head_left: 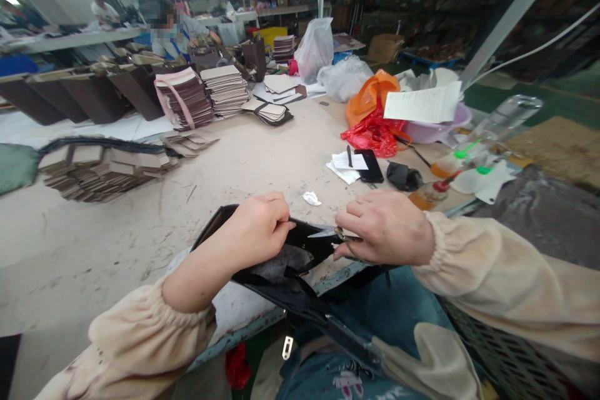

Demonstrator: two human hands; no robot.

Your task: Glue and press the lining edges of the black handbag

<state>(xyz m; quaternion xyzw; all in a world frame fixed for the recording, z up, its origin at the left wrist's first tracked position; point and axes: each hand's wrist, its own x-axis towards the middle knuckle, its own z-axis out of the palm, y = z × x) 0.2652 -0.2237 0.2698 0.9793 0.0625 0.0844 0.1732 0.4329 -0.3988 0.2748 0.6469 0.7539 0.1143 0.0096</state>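
The scissors (321, 233) have smooth, bright metal blades; the black bag (281, 297) looks leathery, with a low sheen; its fitting (287, 347) is shiny metal; the counter (262, 169) is matt and scuffed; the sleeves (492, 269) are soft, matt cloth; the red bag (372, 136) is glossy, crinkled plastic; the white sheet (422, 104) is matt paper.

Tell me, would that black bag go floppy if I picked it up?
Probably a bit floppy: the black bag gapes crookedly where the left hand pinches its rim. It may be light for its size, since its walls look thin. The metal clasp hanging below would likely swing.
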